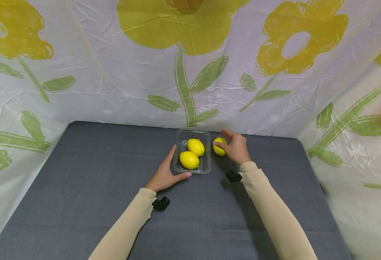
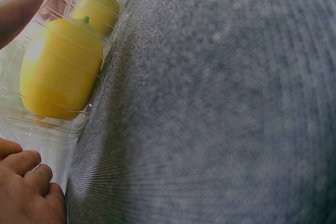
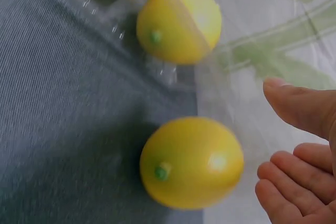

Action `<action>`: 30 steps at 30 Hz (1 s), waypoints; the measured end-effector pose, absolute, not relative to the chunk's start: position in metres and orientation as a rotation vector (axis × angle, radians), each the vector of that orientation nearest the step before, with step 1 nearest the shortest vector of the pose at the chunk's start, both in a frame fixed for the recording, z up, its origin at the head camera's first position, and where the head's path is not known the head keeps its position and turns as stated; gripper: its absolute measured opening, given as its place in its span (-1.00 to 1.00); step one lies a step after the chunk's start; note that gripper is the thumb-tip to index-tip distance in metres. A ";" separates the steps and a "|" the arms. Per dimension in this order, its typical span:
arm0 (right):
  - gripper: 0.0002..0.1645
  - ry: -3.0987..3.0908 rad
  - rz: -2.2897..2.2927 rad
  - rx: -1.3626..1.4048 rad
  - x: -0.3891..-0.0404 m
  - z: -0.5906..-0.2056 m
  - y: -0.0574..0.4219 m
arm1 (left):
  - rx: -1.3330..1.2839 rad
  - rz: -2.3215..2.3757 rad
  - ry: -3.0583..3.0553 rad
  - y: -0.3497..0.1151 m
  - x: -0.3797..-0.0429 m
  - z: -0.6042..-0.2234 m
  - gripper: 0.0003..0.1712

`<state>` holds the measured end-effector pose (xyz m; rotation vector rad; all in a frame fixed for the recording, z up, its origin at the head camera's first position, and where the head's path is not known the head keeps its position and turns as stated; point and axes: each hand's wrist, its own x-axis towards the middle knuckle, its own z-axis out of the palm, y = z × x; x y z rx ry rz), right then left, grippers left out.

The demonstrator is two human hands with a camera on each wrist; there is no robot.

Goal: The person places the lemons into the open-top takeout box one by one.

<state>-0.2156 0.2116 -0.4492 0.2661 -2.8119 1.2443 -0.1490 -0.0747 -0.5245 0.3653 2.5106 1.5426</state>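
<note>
Tray [image 1: 205, 163], clear and rectangular, stands on the grey, cloth-topped counter [image 1: 80, 187]; it holds the nearer lemon [image 1: 189, 160], toward its left side, and the farther lemon [image 1: 196, 147], just beyond and toward its right, both yellow and close together; the third lemon [image 1: 219, 151], with a green stem end, rests on the counter just right of the tray; the left grip [image 1: 164, 176] is spread around the tray's near left corner, fingers along its left side and thumb along its near edge, unclenched; the right grip [image 1: 237, 146], to the right of the tray, is released, thumb and fingers bent near the third lemon, a gap showing between them and it in the right wrist view; a cream sleeve [image 1: 125, 225] covers the left arm, nearer than the tray; behind the tray hangs a pale sheet [image 1: 112, 90] printed with yellow flowers and green leaves.
</note>
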 end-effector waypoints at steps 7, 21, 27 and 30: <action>-0.14 -2.864 1.237 0.137 -0.215 -0.461 0.220 | 0.369 1.551 2.507 -0.075 -0.149 -0.525 0.38; -0.13 -2.879 1.211 0.099 -0.209 -0.483 0.225 | 0.373 1.549 2.506 -0.074 -0.150 -0.525 0.40; -0.16 -2.836 1.237 0.080 -0.207 -0.486 0.223 | 0.371 1.542 2.508 -0.074 -0.150 -0.525 0.40; -0.16 -2.807 1.255 0.086 -0.205 -0.483 0.223 | 0.364 1.545 2.501 -0.075 -0.149 -0.524 0.40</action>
